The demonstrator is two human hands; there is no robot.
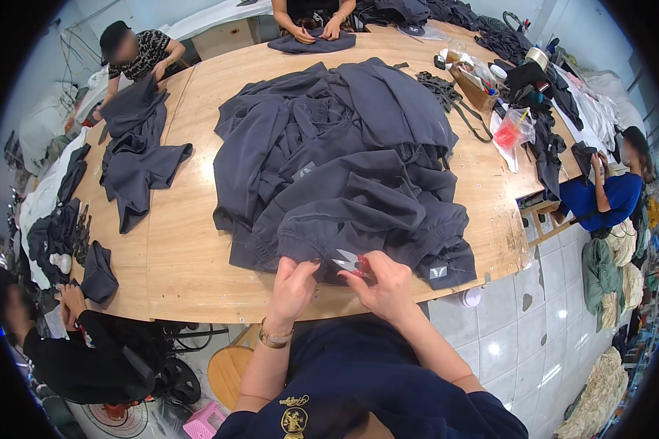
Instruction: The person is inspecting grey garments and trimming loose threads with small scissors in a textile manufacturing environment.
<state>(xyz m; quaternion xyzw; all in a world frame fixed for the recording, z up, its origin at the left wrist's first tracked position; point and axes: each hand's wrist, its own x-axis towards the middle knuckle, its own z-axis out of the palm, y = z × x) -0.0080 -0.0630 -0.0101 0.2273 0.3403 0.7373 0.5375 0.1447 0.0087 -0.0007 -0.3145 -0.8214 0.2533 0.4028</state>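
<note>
A dark grey garment (359,192) with a gathered elastic edge lies at the near side of a heap of similar garments. My left hand (294,284) is closed, pinching that gathered edge between thumb and fingers. In my right hand (385,285) are small red-handled thread snips (348,261), their blades apart and pointing left toward the pinched fabric. A few centimetres separate the blade tips from my left fingers. Whether the snips touch a thread is too small to tell. A small light label (438,273) shows on a garment at the lower right of the heap.
The wooden table (179,271) curves around me. Co-workers handle dark garments at the far side, left and right. At the back right are a drink bag with red liquid (511,134), cords (439,89) and a box (476,86). A wooden stool (231,372) stands below left.
</note>
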